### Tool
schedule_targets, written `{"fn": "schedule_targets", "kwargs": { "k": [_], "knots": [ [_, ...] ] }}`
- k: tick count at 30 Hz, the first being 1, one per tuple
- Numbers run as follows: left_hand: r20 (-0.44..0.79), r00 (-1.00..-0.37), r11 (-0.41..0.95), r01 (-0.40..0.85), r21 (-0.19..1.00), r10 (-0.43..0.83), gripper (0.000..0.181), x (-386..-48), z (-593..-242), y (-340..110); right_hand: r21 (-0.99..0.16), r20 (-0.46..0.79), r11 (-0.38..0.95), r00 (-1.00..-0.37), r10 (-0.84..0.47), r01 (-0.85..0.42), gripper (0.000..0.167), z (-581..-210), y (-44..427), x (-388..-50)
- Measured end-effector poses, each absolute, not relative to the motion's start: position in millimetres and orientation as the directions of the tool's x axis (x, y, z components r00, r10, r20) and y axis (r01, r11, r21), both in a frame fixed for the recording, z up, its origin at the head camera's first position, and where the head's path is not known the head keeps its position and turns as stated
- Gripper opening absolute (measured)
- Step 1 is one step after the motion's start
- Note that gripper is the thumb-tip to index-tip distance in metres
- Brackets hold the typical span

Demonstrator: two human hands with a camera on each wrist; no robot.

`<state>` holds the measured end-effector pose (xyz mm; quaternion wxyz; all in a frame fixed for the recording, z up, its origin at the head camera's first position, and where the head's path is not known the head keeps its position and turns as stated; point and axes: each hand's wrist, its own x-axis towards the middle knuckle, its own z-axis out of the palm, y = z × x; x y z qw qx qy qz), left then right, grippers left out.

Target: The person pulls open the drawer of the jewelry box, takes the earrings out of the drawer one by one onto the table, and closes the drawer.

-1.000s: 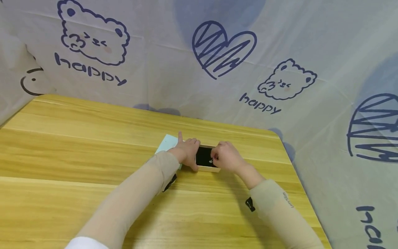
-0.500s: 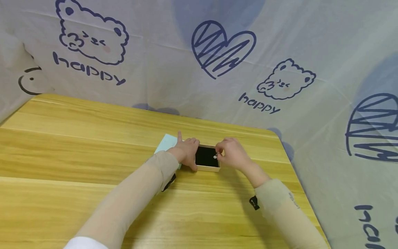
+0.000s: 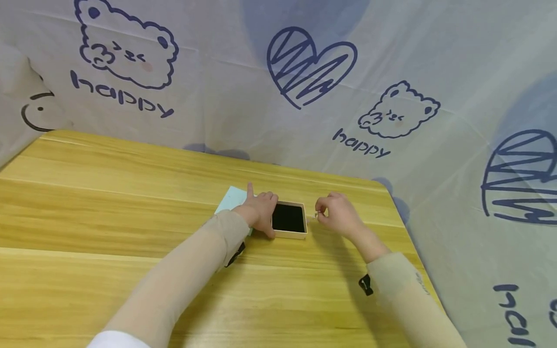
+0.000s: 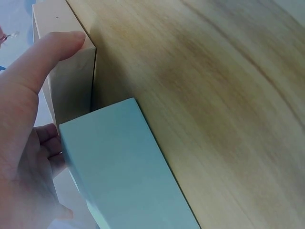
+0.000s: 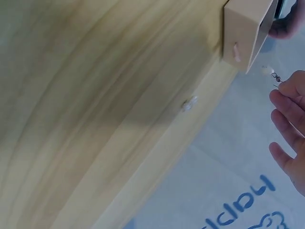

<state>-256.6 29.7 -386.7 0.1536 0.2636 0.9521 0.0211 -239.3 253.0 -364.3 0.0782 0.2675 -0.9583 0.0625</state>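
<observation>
Right grip has moved rightward, clear of box, pinching trinket; left grip clasps box. Pinch lightly; brace box.

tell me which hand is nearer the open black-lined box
Left: the left hand grips the open box at its left end; the right hand is apart from it, beyond its right end.
</observation>
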Motion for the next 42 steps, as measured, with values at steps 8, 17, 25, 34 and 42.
{"fn": "schedule_targets", "kwargs": {
  "k": [8, 17, 25, 34, 42],
  "knots": [
    [-0.275, -0.817, 0.861, 0.498, 0.104, 0.506, 0.096, -257, -388, 30, -0.091, 0.144, 0.882, -0.882, -0.448, -0.463, 0.005, -373, 271, -240],
    [-0.269, -0.819, 0.861, 0.498, 0.104, 0.506, 0.096, -256, -387, 29, -0.105, 0.098, 0.905, -0.91, -0.402, -0.411, 0.004, -382, 283, -242],
    [-0.268, -0.819, 0.86, 0.499, 0.104, 0.508, 0.096, -257, -388, 30, -0.096, 0.063, 0.906, -0.911, -0.407, -0.411, 0.002, -389, 283, -243],
    [-0.271, -0.817, 0.86, 0.496, 0.118, 0.509, 0.097, -258, -387, 29, -0.079, 0.068, 0.9, -0.903, -0.423, -0.428, 0.003, -393, 280, -245],
    [-0.273, -0.817, 0.861, 0.497, 0.112, 0.507, 0.095, -258, -388, 29, -0.069, 0.049, 0.896, -0.898, -0.437, -0.44, 0.003, -396, 281, -246]
  ]
}}
